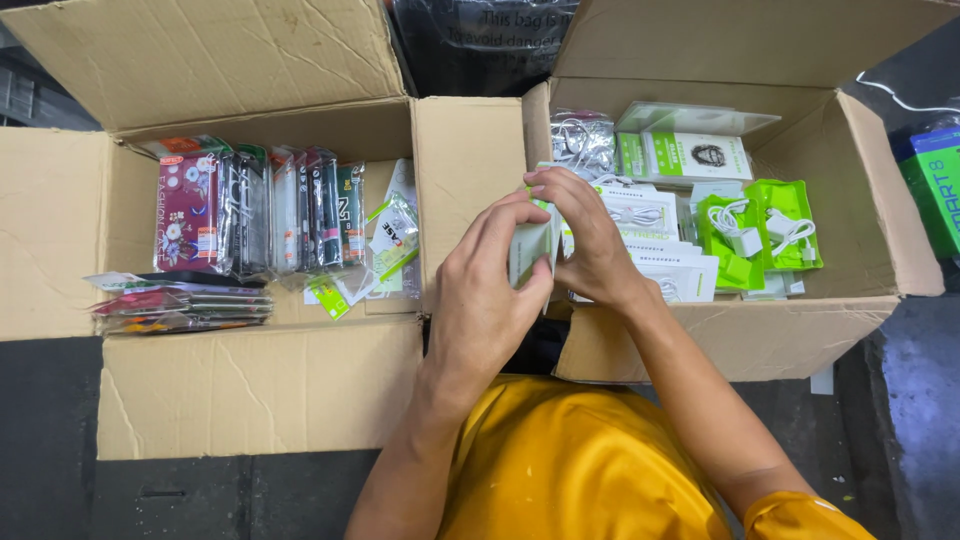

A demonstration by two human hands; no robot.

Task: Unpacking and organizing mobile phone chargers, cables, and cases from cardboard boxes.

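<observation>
Left hand: I see its grip grasping a small white packet.
Right hand: grip pinching that packet, above the right box.

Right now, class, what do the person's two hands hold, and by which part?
Both the left hand and right hand hold one small pale rectangular packet, each grip on its side edges.

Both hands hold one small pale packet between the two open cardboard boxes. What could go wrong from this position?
1. The small packet is pinched only at its edges by the left hand and right hand, above the gap between the boxes; it might slip down there.
2. The right box is crowded with green cable packs; a returning hand could knock them.
</observation>
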